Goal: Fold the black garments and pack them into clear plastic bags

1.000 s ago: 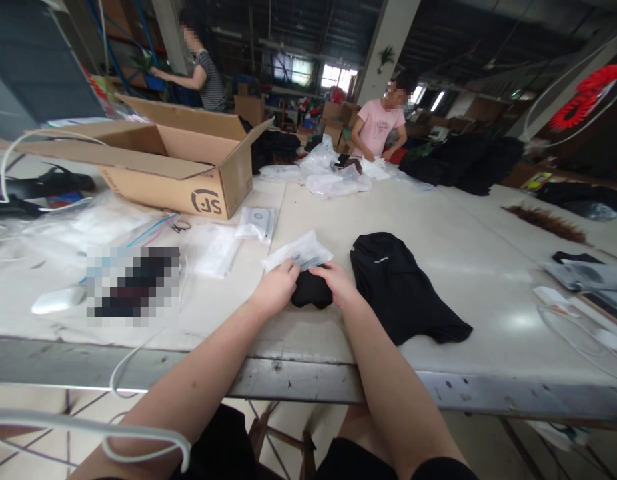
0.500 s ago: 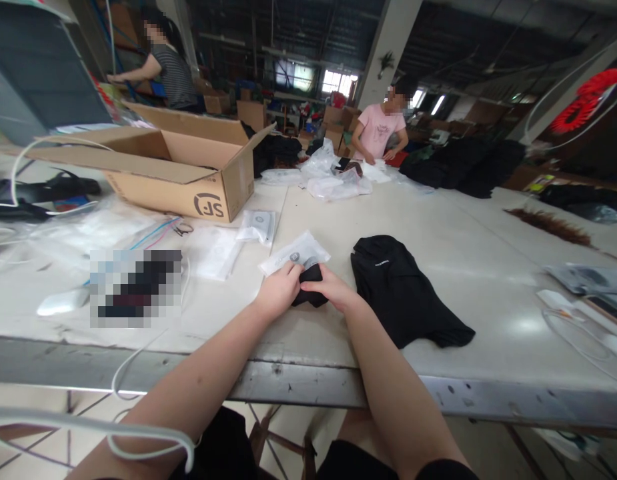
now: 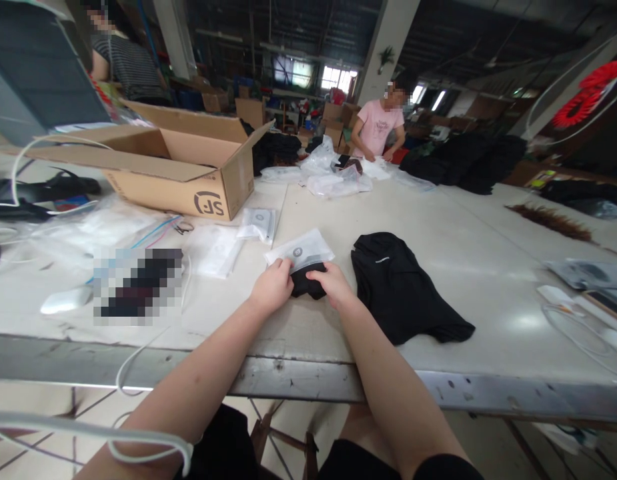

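Sliding the small black bundle [image 3: 308, 281] into the clear plastic bag [image 3: 299, 250] looks like the step in hand, and it should go best if the cloth stays squeezed tight and narrow while the bag's mouth is held wide, so that no loose edge catches on the lip. Both hands sit close together near the table's front edge [image 3: 298, 377]. The left hand [image 3: 272, 287] is curled, its fingers closed on the left side of the bundle and seemingly on the bag's near edge as well. The right hand [image 3: 334, 284] is likewise curled, pinching the bundle from the right. So the bundle lies between the two hands, gripped by both, with the bag touching it just beyond the fingertips. Just to the right of the right hand, apart from it, a larger black garment [image 3: 405, 290] lies flat on the table. Beyond the left hand lie more flat plastic bags [image 3: 258, 223] and an open cardboard box [image 3: 178, 167].
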A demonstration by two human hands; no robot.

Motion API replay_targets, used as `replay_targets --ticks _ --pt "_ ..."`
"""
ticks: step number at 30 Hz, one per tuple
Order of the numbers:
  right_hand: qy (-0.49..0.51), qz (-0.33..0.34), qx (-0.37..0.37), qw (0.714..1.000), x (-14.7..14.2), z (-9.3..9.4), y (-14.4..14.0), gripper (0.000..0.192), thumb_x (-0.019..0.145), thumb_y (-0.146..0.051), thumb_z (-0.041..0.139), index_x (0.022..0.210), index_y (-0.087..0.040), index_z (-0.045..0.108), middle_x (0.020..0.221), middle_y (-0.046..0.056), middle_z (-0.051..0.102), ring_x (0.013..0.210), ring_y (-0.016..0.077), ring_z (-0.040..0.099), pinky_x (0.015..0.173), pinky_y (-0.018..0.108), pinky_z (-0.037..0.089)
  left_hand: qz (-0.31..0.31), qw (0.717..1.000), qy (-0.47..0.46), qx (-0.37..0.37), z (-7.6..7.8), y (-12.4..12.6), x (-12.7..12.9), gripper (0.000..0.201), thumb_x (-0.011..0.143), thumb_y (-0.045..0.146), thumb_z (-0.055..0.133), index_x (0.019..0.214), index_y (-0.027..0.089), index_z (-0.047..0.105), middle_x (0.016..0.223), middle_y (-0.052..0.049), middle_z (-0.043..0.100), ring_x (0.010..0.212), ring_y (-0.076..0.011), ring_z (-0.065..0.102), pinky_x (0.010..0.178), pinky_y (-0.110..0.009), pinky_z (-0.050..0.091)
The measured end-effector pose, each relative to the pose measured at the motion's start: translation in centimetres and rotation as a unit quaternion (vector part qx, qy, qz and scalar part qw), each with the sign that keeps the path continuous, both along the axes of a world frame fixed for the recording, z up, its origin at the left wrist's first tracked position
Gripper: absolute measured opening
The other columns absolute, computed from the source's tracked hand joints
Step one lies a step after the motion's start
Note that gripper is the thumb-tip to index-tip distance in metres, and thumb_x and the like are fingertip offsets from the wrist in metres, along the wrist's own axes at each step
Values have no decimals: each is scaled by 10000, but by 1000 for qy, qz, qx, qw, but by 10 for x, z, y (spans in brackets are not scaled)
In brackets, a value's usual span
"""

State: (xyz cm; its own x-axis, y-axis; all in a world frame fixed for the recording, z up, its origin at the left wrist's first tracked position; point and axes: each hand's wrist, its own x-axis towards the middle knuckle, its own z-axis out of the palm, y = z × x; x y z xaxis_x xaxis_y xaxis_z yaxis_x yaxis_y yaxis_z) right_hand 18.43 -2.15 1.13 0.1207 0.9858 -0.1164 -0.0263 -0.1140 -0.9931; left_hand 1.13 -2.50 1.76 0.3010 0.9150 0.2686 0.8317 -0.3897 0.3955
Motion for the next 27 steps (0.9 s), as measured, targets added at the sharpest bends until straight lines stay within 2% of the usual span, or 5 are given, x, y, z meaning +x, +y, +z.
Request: replay_targets --ticks 5,13,17,22,27 --pt "95 -37 6 995 -7 -7 3 316 584 -268 797 873 -170 719 868 43 760 816 233 695 764 353 543 34 997 62 -31 -2 0 -4 260 835 104 474 1073 178 550 1065 -129 618 975 -267 646 794 -366 518" --pt "224 92 -51 969 2 15 -5 471 721 -387 815 1131 -267 618 1046 36 739 949 256 706 763 404 596 29 997 -31 61 -7 5 2 170 927 150 410 1019 189 548 1024 -98 591 877 -220 631 802 -341 522" --pt "253 125 -52 958 4 17 -8 541 653 -243 865 1125 -264 600 1081 33 728 962 233 697 781 385 602 -9 988 -108 112 -9 6 2 146 946 183 415 1022 197 539 1041 -90 569 866 -201 613 814 -337 529" --pt "251 56 -13 966 -7 9 -5 488 587 -150 843 1019 -224 629 940 23 740 891 217 700 782 352 589 -14 982 -146 119 -11 9 -2 138 879 118 467 948 207 548 961 -56 565 868 -185 594 832 -326 524" --pt "265 -78 38 960 -19 3 -3 424 594 -171 795 983 -241 641 897 -2 729 875 208 693 787 344 580 -31 985 -143 97 -10 3 8 200 818 57 480 932 203 557 956 -49 571 848 -171 595 822 -309 525"
